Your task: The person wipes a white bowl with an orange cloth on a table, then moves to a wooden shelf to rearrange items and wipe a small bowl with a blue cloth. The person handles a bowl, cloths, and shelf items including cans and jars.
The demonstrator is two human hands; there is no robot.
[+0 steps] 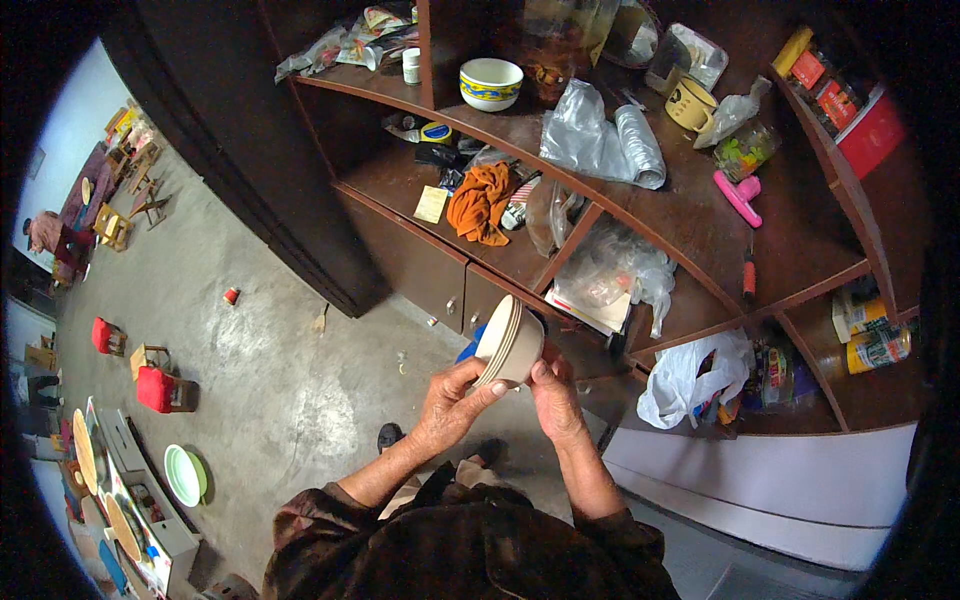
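A stack of several nested beige bowls (517, 346), tilted on its side, is held between both hands in front of the brown wooden shelf unit. My left hand (450, 401) grips the stacked rims from the left, its thumb along the lower edge. At the base side of the stack, my right hand (556, 397) holds it with thumb and fingers; part of its fingers is hidden behind the bowl. Beyond the hands, an orange cloth (482, 204) lies on a shelf, and a white bowl with a yellow and blue band (491, 84) stands on the shelf above.
Clear plastic bags (611, 274) and a white plastic bag (694, 375) fill lower compartments. A yellow mug (690, 103), a plastic roll (640, 146) and a pink object (739, 196) rest higher up. Red-covered stools (155, 390) and a green basin (185, 475) stand at left; a person (49, 232) is far off.
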